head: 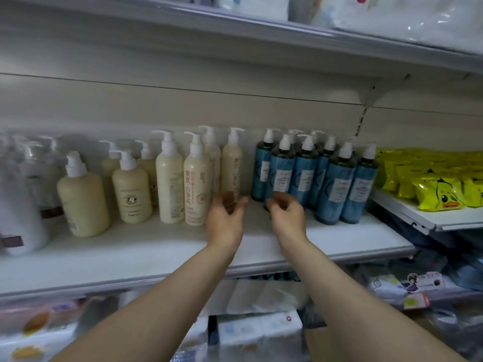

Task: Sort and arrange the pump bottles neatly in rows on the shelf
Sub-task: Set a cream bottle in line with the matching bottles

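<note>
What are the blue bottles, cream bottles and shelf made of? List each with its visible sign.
Blue bottles: likely translucent plastic, dark contents showing, paper-looking labels.
Cream bottles: likely glossy plastic, soft highlights, white pump heads.
Shelf: probably white painted metal, thin folded front edge.

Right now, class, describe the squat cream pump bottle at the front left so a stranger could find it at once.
Start at the white metal shelf holding rows of pump bottles, then go left past the blue bottles and the tall cream bottles. The squat cream pump bottle stands furthest forward; it is shorter and broader than its neighbours.
</note>
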